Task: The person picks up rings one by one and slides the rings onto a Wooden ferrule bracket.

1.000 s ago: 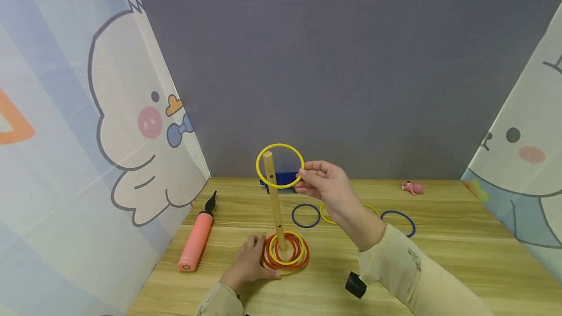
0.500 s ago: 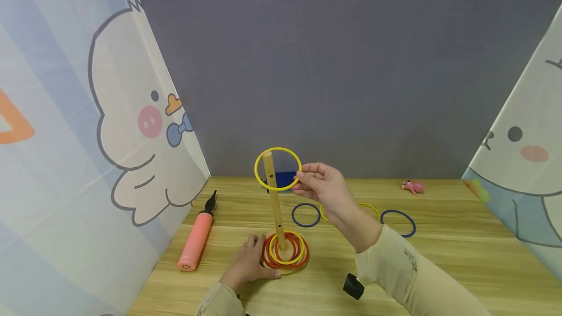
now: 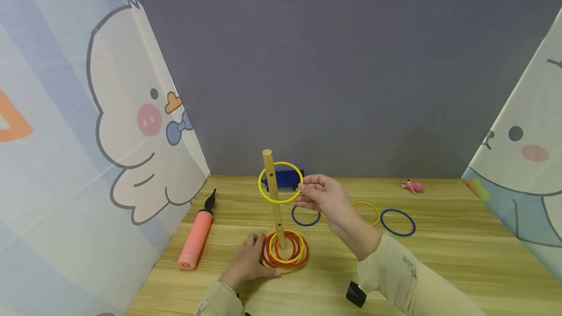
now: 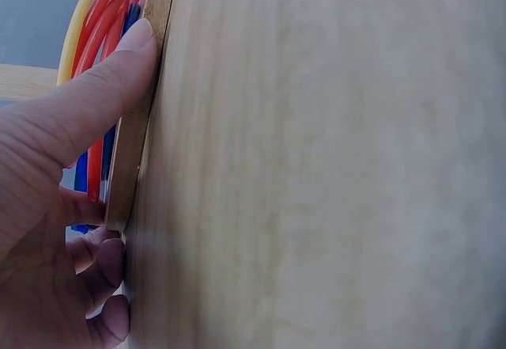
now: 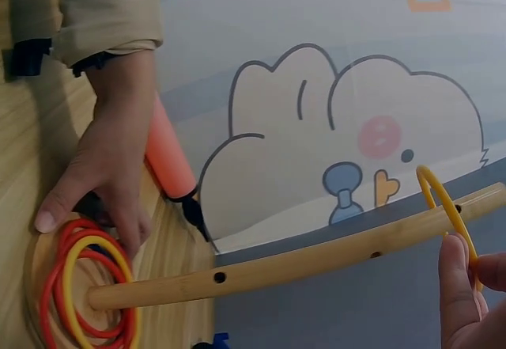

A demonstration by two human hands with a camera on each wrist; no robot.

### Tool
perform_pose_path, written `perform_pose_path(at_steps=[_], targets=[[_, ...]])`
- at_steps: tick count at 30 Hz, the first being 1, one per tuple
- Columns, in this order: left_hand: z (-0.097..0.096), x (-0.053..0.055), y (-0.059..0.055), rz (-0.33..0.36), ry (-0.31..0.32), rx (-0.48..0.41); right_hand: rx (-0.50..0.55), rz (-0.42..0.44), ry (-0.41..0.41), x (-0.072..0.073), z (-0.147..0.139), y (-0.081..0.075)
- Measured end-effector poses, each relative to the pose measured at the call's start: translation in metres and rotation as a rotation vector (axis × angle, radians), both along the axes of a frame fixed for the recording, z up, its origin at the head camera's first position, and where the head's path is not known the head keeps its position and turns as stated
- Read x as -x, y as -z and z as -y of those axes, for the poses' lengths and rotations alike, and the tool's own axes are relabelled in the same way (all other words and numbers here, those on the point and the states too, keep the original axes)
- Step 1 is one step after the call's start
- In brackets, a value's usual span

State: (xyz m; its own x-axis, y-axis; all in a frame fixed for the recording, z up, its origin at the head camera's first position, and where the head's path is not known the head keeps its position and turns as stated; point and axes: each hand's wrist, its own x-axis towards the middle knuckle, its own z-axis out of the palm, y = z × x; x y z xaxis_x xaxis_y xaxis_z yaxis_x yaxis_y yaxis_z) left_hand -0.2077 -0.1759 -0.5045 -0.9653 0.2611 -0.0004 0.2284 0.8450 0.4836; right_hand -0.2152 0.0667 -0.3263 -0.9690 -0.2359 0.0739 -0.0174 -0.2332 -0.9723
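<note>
Here, a pink pump [image 3: 195, 240] lies at the lower left; at lower centre the left hand [image 3: 250, 263], thumb and fingers spread, grips the wooden base [image 4: 128, 157]; above, a yellow ring [image 3: 287, 201] encircles the pole's [image 3: 278, 218] upper part, its right edge pinched by the right hand [image 3: 328, 200].

From above and in front of the wooden post [image 3: 277, 214], the head camera is looking forward and down, standing well back and taking in the table [image 3: 439, 257] around it. The left wrist camera, turned sideways, is facing the post's base [image 4: 130, 155] from very near. The right wrist camera, also turned sideways, is looking across the post towards the printed wall [image 5: 308, 111] to its left. Head and right wrist views are sharing most of the post and the rings [image 3: 286, 263] at its foot.
</note>
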Motion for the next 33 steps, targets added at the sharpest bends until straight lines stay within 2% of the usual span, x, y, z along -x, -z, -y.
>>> perform_pose_path(at_steps=[10,21,27,33], targets=[[0.002,0.001,0.004,-0.016,0.005,0.002,-0.016,0.060,-0.018,0.001,-0.001,0.035],[0.000,0.001,0.000,-0.006,0.003,-0.001,-0.042,0.099,-0.042,0.001,0.000,0.077],[0.001,0.001,0.001,-0.022,0.003,0.003,-0.047,0.122,-0.030,-0.001,0.002,0.100],[0.001,0.002,0.003,-0.011,0.008,-0.009,-0.060,0.139,-0.015,-0.004,0.003,0.119]])
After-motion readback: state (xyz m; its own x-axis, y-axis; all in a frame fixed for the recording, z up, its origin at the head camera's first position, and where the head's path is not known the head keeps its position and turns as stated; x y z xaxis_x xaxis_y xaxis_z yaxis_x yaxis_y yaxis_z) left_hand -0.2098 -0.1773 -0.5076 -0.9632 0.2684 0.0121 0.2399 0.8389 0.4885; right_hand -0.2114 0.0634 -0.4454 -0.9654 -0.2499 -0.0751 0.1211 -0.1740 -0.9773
